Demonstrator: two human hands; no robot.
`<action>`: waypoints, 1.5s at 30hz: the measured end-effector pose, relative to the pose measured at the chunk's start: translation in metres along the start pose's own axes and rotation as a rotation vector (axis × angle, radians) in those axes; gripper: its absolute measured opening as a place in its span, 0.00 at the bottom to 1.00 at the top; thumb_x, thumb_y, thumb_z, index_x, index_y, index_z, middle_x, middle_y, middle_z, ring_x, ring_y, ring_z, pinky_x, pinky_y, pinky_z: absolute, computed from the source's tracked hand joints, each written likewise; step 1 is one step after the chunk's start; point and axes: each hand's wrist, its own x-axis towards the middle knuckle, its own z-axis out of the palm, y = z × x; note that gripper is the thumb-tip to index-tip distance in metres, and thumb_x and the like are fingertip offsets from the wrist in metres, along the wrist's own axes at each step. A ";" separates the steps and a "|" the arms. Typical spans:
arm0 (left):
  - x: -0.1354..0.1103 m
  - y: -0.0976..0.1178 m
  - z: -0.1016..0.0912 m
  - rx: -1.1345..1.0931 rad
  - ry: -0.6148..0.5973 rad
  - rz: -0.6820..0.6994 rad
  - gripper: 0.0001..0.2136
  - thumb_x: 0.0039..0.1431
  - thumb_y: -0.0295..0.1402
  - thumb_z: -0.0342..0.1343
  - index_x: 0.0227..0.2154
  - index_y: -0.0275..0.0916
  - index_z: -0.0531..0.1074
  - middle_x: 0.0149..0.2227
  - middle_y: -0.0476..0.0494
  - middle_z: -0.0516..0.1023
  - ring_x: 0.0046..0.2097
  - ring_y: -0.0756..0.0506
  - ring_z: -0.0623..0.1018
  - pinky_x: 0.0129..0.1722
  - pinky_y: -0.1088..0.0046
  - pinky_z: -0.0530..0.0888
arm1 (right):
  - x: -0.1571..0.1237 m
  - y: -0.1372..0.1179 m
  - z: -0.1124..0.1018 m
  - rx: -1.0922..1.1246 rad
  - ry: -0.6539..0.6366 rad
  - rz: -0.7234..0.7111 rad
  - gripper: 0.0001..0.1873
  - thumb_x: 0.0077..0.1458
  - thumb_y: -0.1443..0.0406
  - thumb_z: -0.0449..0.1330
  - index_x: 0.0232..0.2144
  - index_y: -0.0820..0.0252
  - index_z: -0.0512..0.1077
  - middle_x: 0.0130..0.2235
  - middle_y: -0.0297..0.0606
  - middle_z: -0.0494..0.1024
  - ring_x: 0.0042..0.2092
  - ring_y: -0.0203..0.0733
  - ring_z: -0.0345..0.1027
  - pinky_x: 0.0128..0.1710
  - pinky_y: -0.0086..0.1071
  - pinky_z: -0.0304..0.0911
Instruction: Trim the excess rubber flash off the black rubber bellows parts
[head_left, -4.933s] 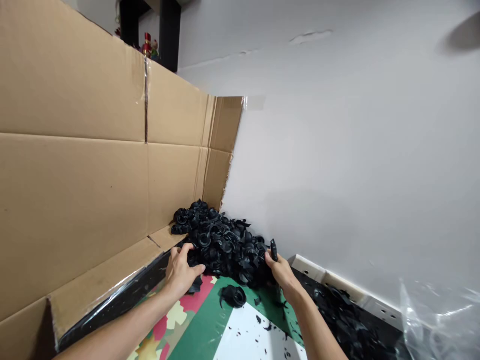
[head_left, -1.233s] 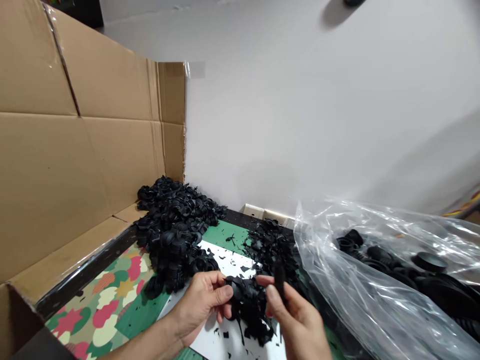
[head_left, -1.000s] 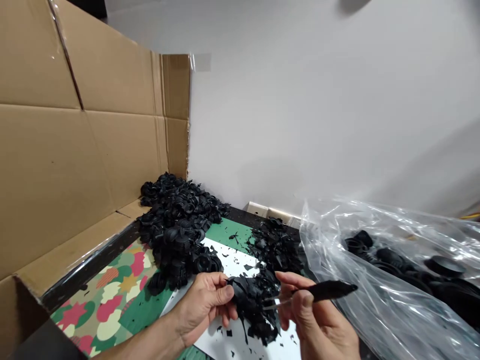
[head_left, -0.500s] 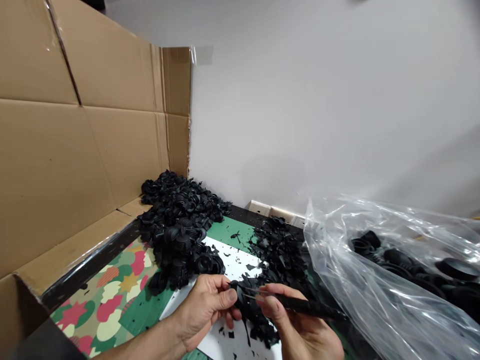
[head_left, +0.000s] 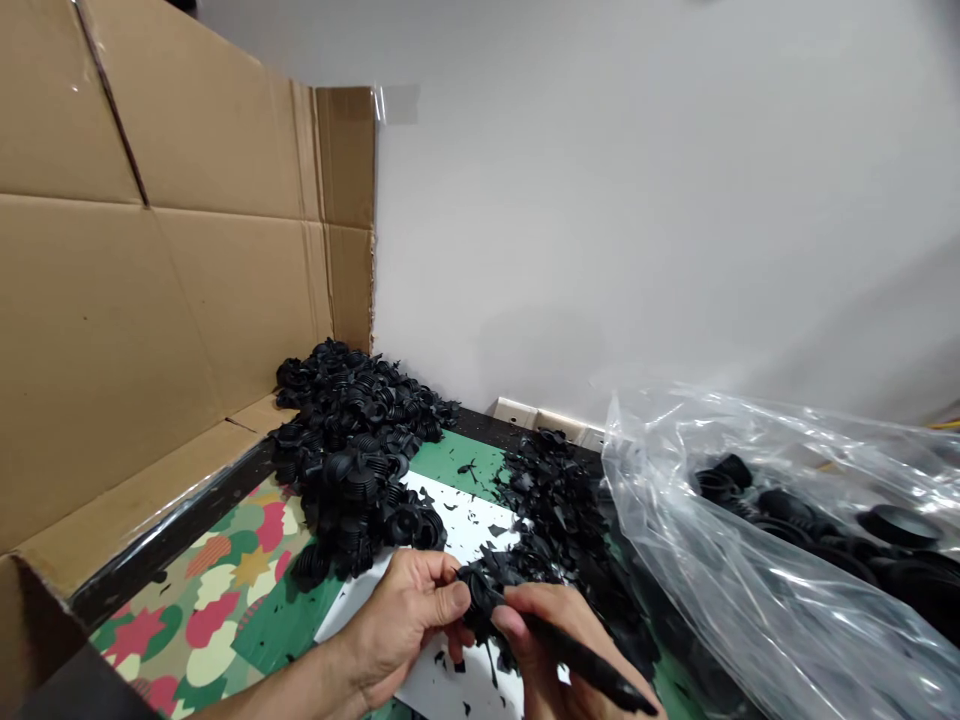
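Observation:
My left hand (head_left: 401,615) is closed, pinching a ribbed black rubber boot (head_left: 480,592) between thumb and fingers above a white sheet (head_left: 442,685). In my right hand (head_left: 559,640) is a pair of black-handled tweezers (head_left: 589,662), its back end pointing down to the right. The tips are at the boot, hidden by the fingers and the black rubber. A thin black strip hangs below the boot. Left of the hands lies a heap of similar ribbed black rubber boots (head_left: 352,480).
Black rubber scraps (head_left: 562,500) are piled beyond my right hand. A clear plastic bag (head_left: 675,540) with black round rubber parts (head_left: 900,525) lies at the right. Cardboard (head_left: 187,290) stands along the left side. A patterned sheet (head_left: 217,590) and green mat (head_left: 457,460) cover the table.
My right hand has moved left, up to the boot, and the tweezers have tilted more steeply. Their metal prongs, visible before, are now hidden. My left hand has stayed nearly in place.

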 end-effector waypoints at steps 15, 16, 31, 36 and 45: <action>0.002 0.001 -0.001 -0.146 -0.073 0.018 0.18 0.40 0.42 0.71 0.20 0.32 0.72 0.17 0.45 0.74 0.19 0.52 0.72 0.19 0.79 0.67 | 0.012 0.016 -0.009 0.538 -0.034 0.571 0.17 0.52 0.50 0.59 0.26 0.58 0.71 0.26 0.34 0.74 0.29 0.41 0.69 0.33 0.33 0.65; 0.003 0.001 -0.001 -0.151 -0.075 0.018 0.18 0.41 0.43 0.70 0.21 0.32 0.72 0.16 0.44 0.74 0.19 0.52 0.71 0.19 0.79 0.67 | 0.009 0.014 -0.006 0.556 -0.058 0.593 0.17 0.52 0.50 0.60 0.27 0.57 0.72 0.24 0.32 0.72 0.25 0.39 0.66 0.29 0.32 0.64; -0.004 0.004 -0.001 0.189 0.039 0.217 0.24 0.43 0.40 0.68 0.44 0.39 0.72 0.40 0.44 0.72 0.25 0.53 0.71 0.19 0.81 0.63 | -0.014 0.007 0.022 0.337 -0.054 0.304 0.14 0.55 0.56 0.59 0.24 0.56 0.74 0.25 0.33 0.70 0.27 0.39 0.63 0.28 0.29 0.58; -0.005 0.004 -0.002 0.510 0.038 0.349 0.15 0.43 0.28 0.67 0.38 0.39 0.79 0.40 0.44 0.72 0.29 0.51 0.67 0.27 0.77 0.65 | -0.019 0.014 0.024 0.299 -0.124 0.233 0.15 0.58 0.56 0.55 0.22 0.55 0.68 0.23 0.30 0.64 0.24 0.37 0.57 0.25 0.29 0.52; -0.011 0.004 0.005 0.732 0.074 0.360 0.14 0.44 0.23 0.63 0.36 0.39 0.80 0.33 0.46 0.75 0.30 0.48 0.69 0.28 0.76 0.64 | -0.022 0.017 0.027 0.328 -0.138 0.244 0.12 0.58 0.56 0.54 0.30 0.55 0.72 0.29 0.35 0.72 0.31 0.42 0.66 0.31 0.31 0.58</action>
